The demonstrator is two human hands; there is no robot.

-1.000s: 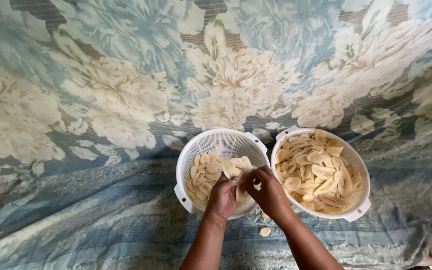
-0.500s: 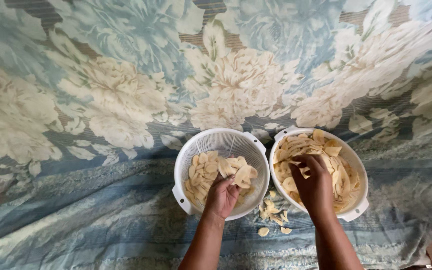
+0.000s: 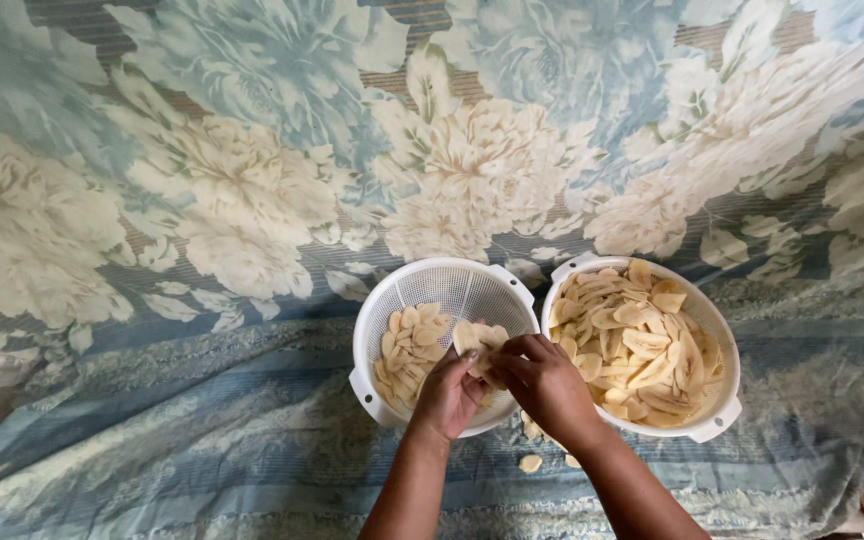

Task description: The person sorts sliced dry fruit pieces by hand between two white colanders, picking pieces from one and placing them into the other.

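two hands, left hand and right hand, grip clamped on pale slices, over white strainer

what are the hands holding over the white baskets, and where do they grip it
Both the left hand and right hand pinch pale slices by their lower edges, at the fingertips, over the left colander.

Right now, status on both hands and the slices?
Both hands, left, right, pinch pale slices over left colander. Right colander full. Loose slices on cloth.
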